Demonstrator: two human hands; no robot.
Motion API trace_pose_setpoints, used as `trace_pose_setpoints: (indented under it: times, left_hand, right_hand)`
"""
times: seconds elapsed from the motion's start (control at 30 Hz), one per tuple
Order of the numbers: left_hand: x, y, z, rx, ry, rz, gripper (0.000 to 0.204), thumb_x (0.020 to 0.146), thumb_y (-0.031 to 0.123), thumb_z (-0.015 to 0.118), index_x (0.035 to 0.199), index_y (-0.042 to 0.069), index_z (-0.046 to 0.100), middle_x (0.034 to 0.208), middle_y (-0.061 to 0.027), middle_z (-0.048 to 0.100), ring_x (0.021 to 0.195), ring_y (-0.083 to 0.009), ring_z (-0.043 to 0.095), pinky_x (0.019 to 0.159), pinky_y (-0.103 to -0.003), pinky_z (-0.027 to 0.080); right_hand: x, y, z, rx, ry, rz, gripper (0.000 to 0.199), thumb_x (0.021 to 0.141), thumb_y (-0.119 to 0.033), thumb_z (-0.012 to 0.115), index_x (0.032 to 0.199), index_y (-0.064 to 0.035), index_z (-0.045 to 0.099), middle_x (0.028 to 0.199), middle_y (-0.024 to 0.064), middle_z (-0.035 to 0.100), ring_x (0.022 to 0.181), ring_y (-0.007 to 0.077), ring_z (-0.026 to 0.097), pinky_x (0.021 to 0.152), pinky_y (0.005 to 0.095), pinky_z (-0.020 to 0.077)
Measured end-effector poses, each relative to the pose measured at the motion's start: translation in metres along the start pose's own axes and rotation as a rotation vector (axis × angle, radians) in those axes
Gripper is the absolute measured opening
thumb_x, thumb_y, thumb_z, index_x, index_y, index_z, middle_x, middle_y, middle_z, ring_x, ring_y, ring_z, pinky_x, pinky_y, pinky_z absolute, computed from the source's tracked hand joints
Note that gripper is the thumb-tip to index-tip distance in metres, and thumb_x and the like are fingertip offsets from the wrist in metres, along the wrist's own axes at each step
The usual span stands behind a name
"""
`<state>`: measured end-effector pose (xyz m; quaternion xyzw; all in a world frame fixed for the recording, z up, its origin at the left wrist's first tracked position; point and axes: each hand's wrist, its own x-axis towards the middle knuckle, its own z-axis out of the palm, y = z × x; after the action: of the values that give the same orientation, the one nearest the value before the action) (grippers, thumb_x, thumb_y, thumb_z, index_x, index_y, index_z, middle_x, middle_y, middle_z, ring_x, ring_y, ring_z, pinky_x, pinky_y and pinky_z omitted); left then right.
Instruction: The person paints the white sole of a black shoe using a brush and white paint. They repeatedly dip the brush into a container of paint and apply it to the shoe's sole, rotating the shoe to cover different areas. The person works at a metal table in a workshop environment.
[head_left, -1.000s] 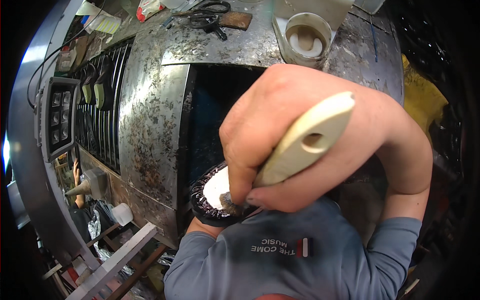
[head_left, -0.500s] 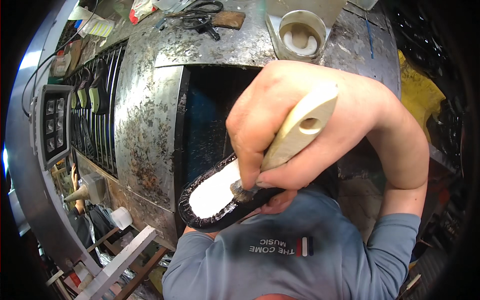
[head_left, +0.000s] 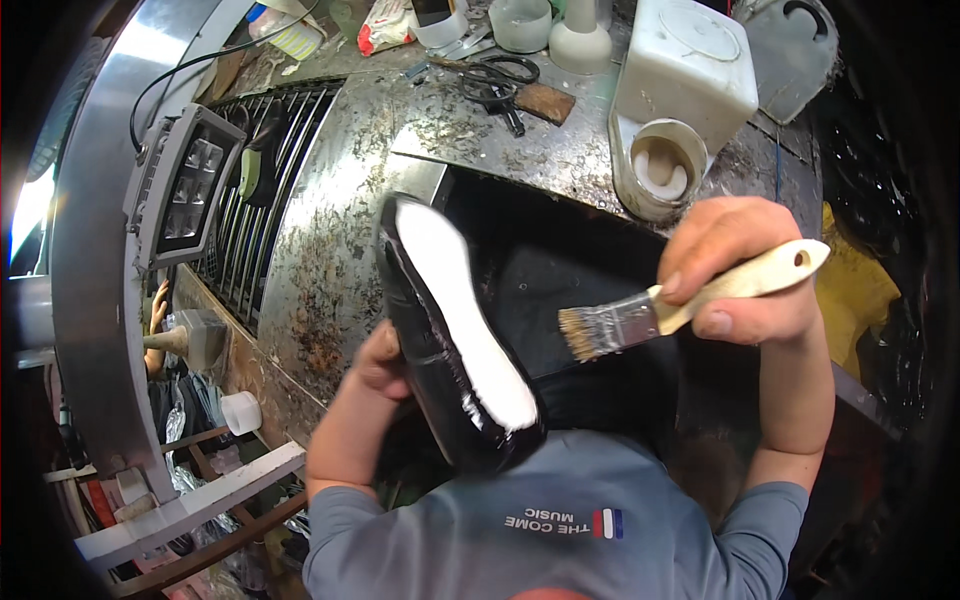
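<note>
A black shoe (head_left: 440,370) is held up in front of my chest, its white underside (head_left: 455,310) facing up and its toe pointing away. My left hand (head_left: 380,362) grips the shoe at its left side, some fingers hidden behind it. A wet-looking sheen shows along the black edge beside the white part. To the right, my right hand (head_left: 735,270) is closed round the pale wooden handle of a flat paintbrush (head_left: 640,318). Its bristles point left, apart from the shoe, above a dark recess in the bench.
On the worn metal bench (head_left: 330,200) stand a white container with a cup (head_left: 655,170) on its front, scissors (head_left: 500,80) and a brown block (head_left: 545,103). At left are a lamp (head_left: 185,190), a rack (head_left: 280,150) holding shoes and another person's hand (head_left: 160,305).
The brush has come off the shoe and moved right with my right hand. The shoe has turned, its whole white underside now showing, and my left hand has come into view at its left.
</note>
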<state>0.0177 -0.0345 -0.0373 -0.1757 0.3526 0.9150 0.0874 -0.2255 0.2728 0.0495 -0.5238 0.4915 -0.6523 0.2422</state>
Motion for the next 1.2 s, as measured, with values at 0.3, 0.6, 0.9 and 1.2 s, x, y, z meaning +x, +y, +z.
trace_pose_setpoints:
  times: [0.3,0.6,0.9,1.2]
  left_hand:
    - [-0.010,0.164,-0.016,1.159,0.498,0.004,0.087,0.069,0.025,0.094,0.138,-0.007,0.053,0.119,-0.0128,0.070,0.107,-0.0196,0.068,0.100,-0.033,0.051]
    - [0.014,0.268,-0.118,1.312,0.811,0.195,0.071,0.076,0.026,0.091,0.132,-0.004,0.061,0.108,-0.0091,0.072,0.090,-0.0166,0.070,0.083,-0.029,0.055]
    - [0.091,0.350,-0.258,1.837,1.111,0.717,0.083,0.070,0.041,0.092,0.135,-0.001,0.061,0.120,-0.0172,0.069,0.108,-0.0260,0.067,0.096,-0.036,0.051]
    - [0.169,0.333,-0.274,1.766,1.190,0.409,0.095,0.066,0.054,0.090,0.138,0.000,0.060,0.132,-0.0234,0.066,0.124,-0.0349,0.063,0.107,-0.042,0.046]
  right_hand:
    - [-0.026,0.014,-0.004,0.017,0.101,0.077,0.025,0.076,-0.012,0.080,0.096,0.0035,0.077,0.090,0.0172,0.074,0.078,0.0228,0.071,0.070,0.0314,0.0562]
    - [-0.041,0.023,-0.001,-0.022,0.188,0.187,0.027,0.078,-0.020,0.081,0.094,0.0016,0.077,0.088,0.0162,0.074,0.075,0.0221,0.071,0.068,0.0321,0.0568]
    - [-0.046,0.029,0.009,-0.069,0.283,0.236,0.024,0.079,-0.016,0.081,0.094,0.0014,0.075,0.087,0.0161,0.074,0.074,0.0208,0.071,0.067,0.0304,0.0579]
    - [-0.040,0.034,0.013,-0.147,0.358,0.361,0.024,0.077,-0.014,0.081,0.093,0.0030,0.076,0.089,0.0161,0.075,0.076,0.0214,0.072,0.068,0.0305,0.0567]
